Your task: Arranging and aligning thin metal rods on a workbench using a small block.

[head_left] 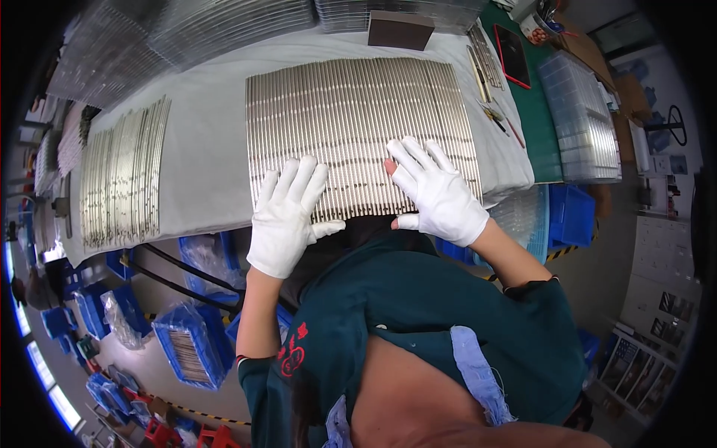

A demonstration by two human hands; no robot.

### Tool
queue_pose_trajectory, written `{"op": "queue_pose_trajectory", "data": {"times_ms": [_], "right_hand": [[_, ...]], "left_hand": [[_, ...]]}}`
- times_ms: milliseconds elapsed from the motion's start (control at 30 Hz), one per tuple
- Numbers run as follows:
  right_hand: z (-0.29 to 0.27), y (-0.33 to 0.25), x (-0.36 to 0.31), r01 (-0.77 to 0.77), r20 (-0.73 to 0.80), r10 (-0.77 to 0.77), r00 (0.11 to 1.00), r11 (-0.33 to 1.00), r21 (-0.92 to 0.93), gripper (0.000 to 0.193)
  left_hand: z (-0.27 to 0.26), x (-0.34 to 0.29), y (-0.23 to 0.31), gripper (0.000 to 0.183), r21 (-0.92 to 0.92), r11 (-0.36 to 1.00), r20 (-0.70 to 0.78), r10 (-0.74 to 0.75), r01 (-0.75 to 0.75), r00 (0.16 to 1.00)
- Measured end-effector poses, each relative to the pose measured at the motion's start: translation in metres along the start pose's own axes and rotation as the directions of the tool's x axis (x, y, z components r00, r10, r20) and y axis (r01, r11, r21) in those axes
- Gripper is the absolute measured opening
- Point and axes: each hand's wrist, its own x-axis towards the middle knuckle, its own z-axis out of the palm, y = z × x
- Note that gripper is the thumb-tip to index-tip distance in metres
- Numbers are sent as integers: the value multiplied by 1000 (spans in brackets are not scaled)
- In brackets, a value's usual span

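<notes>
A wide row of thin silvery metal rods point(358, 104) lies side by side on the white-covered table, their ends toward me. Both my hands wear white gloves and rest on the near part of this row. My left hand point(287, 205) lies flat over its left side, fingers spread and thumb pointing inward. On the right side my right hand point(437, 187) is laid with its fingers stretched out; a fingertip and the thumb tip show bare through the glove. Neither hand is closed round a rod.
A smaller group of rods point(127, 175) lies at the left of the table point(205, 149). Clear plastic trays point(231, 33) are stacked at the back, beside a dark block point(400, 30). At right are pliers point(493, 116), a red-edged phone point(511, 56) and clear boxes point(579, 116). Blue bins point(190, 343) stand below.
</notes>
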Motion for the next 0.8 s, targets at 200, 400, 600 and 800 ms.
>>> {"op": "queue_pose_trajectory", "data": {"times_ms": [200, 400, 600, 800], "right_hand": [[-1, -4, 3, -10, -16, 10, 1000, 1000, 6, 94], [0, -7, 6, 0, -31, 1, 1000, 999, 32, 92], [1, -6, 8, 34, -49, -31, 998, 997, 67, 94], [-27, 64, 34, 113, -514, -82, 854, 993, 31, 78]], "left_hand": [[4, -3, -2, 93, 25, 1000, 3, 0, 0, 1000], [2, -2, -1, 93, 31, 999, -2, 8, -8, 1000], [1, -2, -1, 92, 34, 999, -1, 3, -3, 1000], [4, -2, 0, 94, 36, 999, 13, 4, -4, 1000]]}}
